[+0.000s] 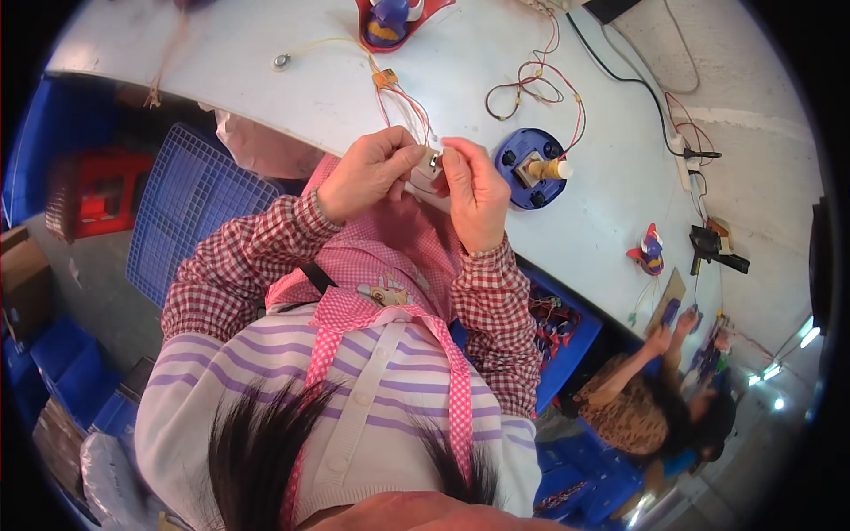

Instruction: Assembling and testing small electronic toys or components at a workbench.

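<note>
Reference: round blue plastic base [529,143] on the white tabletop [611,230]. Small pale rectangular part [429,160] is left of the base, held up between the hands near the table edge. Left hand [376,173], farther left of the base: thumb and index finger pinch the part. Right hand [476,188], just left of the base: thumb and index finger narrow, at the part's right side; cannot tell whether they grip it. Small orange-yellow circuit board [385,78] with thin wires: up-left of the base. Red-and-black wire loop [531,81]: above the base.
</note>
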Demonstrator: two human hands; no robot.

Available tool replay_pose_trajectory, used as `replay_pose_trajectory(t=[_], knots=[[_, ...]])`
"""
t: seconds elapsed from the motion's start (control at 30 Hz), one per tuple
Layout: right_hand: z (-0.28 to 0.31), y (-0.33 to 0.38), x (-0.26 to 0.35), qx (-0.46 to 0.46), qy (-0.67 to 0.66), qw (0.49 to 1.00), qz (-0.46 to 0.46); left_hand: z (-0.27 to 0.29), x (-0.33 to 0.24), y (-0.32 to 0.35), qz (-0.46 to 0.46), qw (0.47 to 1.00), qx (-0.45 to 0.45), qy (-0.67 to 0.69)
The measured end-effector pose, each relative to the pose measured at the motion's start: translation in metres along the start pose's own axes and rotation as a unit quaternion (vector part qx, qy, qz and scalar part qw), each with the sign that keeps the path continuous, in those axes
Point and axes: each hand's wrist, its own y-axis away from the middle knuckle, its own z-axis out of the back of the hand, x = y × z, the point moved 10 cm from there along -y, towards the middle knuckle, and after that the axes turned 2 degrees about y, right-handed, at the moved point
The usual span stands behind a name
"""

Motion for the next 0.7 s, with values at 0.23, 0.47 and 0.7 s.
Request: replay_pose_trajectory(t=[0.23,0.47,0.7], knots=[[-0.003,0.006,0.029,0.007,0.179,0.968,0.173,-0.002,0.009,-0.001,0.01,1.0,-0.005,-0.003],[-0.007,0.013,0.029,-0.028,0.229,0.949,0.216,-0.009,0.004,0.003,-0.015,1.0,-0.01,0.001],[-0.009,0.018,0.033,-0.061,0.222,0.945,0.231,-0.002,-0.003,0.006,0.02,0.999,-0.014,-0.037]])
